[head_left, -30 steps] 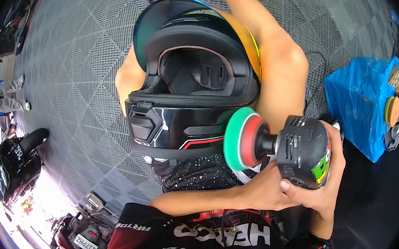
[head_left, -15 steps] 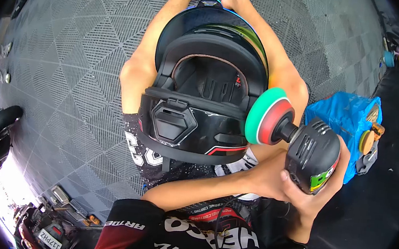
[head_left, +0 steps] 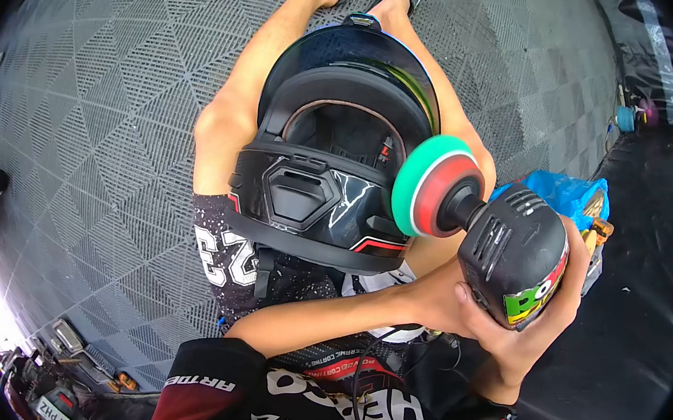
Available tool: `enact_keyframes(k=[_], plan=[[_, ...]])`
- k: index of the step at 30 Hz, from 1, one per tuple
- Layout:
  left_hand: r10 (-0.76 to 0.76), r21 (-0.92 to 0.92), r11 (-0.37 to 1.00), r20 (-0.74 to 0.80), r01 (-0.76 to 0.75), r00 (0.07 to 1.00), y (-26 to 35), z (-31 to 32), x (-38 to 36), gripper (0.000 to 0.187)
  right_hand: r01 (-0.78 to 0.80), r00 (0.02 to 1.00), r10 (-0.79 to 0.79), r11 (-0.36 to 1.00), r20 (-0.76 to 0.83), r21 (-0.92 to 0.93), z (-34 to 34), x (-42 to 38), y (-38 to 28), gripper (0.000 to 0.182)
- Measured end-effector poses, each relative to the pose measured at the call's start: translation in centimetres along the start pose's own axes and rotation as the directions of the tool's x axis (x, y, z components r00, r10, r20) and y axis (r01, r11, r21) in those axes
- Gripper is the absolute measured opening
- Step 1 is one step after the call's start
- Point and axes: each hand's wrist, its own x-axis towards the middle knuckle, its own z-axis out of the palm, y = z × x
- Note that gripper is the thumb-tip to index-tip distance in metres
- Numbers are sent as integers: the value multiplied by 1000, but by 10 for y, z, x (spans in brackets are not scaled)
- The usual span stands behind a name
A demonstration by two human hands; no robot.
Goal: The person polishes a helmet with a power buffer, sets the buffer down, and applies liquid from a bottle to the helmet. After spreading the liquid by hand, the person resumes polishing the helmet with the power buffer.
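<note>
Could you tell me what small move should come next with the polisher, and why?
Probably ease the pad flat against the helmet shell. Both hands, left and right, grip the polisher, and the pad sits at the helmet's side edge, seemingly only just touching and slightly tilted.

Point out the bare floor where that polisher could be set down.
The widest free patch is the grey tiled floor, bordered by the person's leg and the helmet. It is crowded around the blue bag, and both hands grip the polisher there.
</note>
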Motion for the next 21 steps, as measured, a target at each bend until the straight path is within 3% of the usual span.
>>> enact_keyframes(k=[2,4,9,11,13,15,16,17,19,21], plan=[[-14,-51,999,4,15,1000,-2,-3,-2,45,22,1000,-22,1000,5,3,1,6,-7,100],[123,59,990,40,-125,992,-5,-6,-3,47,87,996,-87,991,-3,-104,2,12,-15,98],[102,75,992,43,-105,994,-8,-11,-6,47,165,986,-166,985,-13,-53,10,29,-28,95],[81,79,993,41,-84,996,-10,-12,-9,47,290,957,-290,956,6,-44,12,35,-33,96],[67,80,994,47,-70,997,-10,-12,-10,48,256,966,-258,956,7,-142,9,35,-42,97],[46,82,995,48,-50,998,-10,-12,-12,48,390,917,-370,911,151,-132,6,43,-47,97],[46,85,995,48,-50,998,-10,-11,-12,48,99,989,-56,940,138,-327,2,35,-63,97],[37,82,996,48,-41,998,-10,-10,-12,48,94,989,-51,941,137,-324,4,33,-54,97],[29,83,996,47,-33,998,-11,-7,-13,48,304,953,-304,951,15,-49,10,31,-30,97],[18,81,996,45,-22,999,-12,-4,-13,48,262,965,-261,962,30,-79,5,25,-27,97]])
